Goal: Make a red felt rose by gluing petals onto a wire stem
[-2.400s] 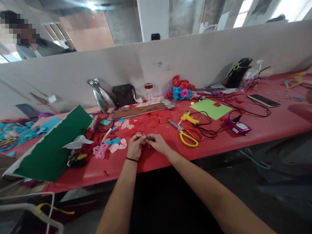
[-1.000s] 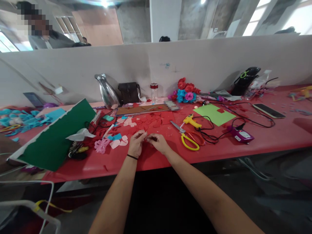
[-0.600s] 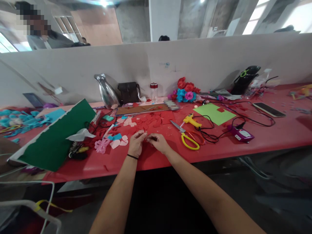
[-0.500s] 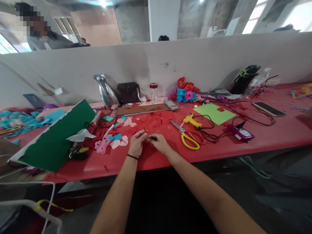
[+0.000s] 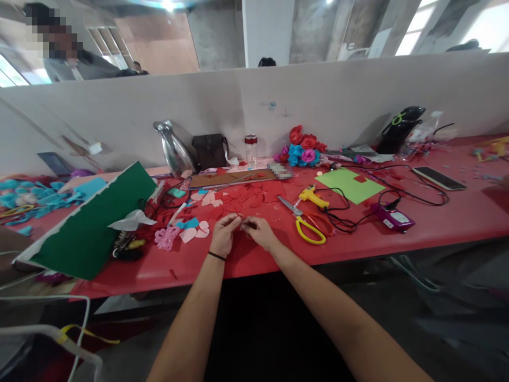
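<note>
My left hand (image 5: 224, 235) and my right hand (image 5: 257, 232) meet fingertip to fingertip above the front of the red-covered table (image 5: 358, 244). Both are closed in a pinch. A bit of red shows at the fingertips, but what they hold is too small and too hidden to name. Just beyond lie scattered red paper pieces (image 5: 256, 195). Pink paper petals (image 5: 189, 234) and a pink flower-shaped piece (image 5: 166, 238) rest left of my left hand. To the right of my right hand are yellow-handled scissors (image 5: 310, 232) and a yellow glue gun (image 5: 314, 197).
A green board (image 5: 95, 228) leans at the left. Along the back stand a steel jug (image 5: 174, 151), a dark bag (image 5: 209, 150), a glass jar (image 5: 251, 152) and paper flowers (image 5: 305, 148). Right are light green paper (image 5: 350, 184), a purple box (image 5: 395, 218) with cables and a phone (image 5: 438, 178).
My fingertips have shifted slightly against each other, and the red bit that stuck up at them shows less. My arms and the things on the table stay in place.
</note>
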Motion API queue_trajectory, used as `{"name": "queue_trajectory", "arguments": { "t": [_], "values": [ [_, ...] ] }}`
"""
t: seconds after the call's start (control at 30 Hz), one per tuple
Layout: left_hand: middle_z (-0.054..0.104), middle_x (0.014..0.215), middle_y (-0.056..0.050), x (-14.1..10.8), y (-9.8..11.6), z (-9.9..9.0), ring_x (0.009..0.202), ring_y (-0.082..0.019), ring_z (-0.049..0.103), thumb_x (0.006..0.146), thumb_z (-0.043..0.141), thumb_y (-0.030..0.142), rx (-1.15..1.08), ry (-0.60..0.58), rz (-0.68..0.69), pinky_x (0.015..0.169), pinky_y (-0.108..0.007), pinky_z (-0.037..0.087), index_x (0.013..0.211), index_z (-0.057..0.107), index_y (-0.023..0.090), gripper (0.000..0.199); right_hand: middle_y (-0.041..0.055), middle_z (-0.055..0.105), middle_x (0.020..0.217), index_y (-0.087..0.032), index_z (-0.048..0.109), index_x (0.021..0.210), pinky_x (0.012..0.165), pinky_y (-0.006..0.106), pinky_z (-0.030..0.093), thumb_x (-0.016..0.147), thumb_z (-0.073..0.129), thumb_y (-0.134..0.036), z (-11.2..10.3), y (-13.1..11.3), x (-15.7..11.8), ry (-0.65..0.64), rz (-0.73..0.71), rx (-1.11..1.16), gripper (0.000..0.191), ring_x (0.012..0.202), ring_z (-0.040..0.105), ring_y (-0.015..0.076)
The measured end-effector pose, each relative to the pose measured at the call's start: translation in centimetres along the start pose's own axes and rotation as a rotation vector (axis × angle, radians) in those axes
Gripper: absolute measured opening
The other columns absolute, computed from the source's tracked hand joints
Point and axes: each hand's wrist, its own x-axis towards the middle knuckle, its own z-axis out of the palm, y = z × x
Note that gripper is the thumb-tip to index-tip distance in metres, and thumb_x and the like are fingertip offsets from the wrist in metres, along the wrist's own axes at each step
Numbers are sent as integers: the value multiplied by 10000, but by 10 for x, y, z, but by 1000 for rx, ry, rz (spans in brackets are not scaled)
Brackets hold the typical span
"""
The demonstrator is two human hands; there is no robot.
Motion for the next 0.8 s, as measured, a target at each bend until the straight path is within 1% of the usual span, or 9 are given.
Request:
{"name": "queue_trajectory", "arguments": {
  "t": [0.1,0.37,0.57,0.67,0.8],
  "values": [
    [625,611,16,0,-1,0,607,-97,544,491,823,244,18,3,14,600,-227,426,602,665,155,213,-11,586,636,-171,627,728,517,225,422,729,586,-302,0,0,-1,-2,3,-7,137,502,478,92],
    [593,577,57,6,-2,-2,581,-71,532,436,834,211,-17,89,52,594,-201,414,611,653,169,255,18,647,714,-171,677,764,541,221,430,677,622,-290,0,0,0,17,1,-38,157,589,531,117],
    [634,596,26,4,-4,-2,603,-92,562,429,832,198,-26,77,40,628,-224,436,607,662,152,250,-4,609,634,-178,677,754,515,232,443,707,613,-353,0,1,0,23,9,-31,192,498,487,103],
    [645,605,22,5,-5,-3,616,-98,575,417,833,183,-41,72,39,638,-229,442,604,661,153,256,-7,608,633,-176,674,743,510,225,442,711,615,-367,0,-1,0,28,5,-33,203,505,492,104],
    [634,579,35,8,-6,-7,589,-84,570,418,833,183,-84,86,40,608,-210,433,603,648,162,262,-2,634,658,-170,685,759,538,227,448,713,622,-360,0,-2,-1,21,-6,-47,206,528,510,106]
  ]
}}
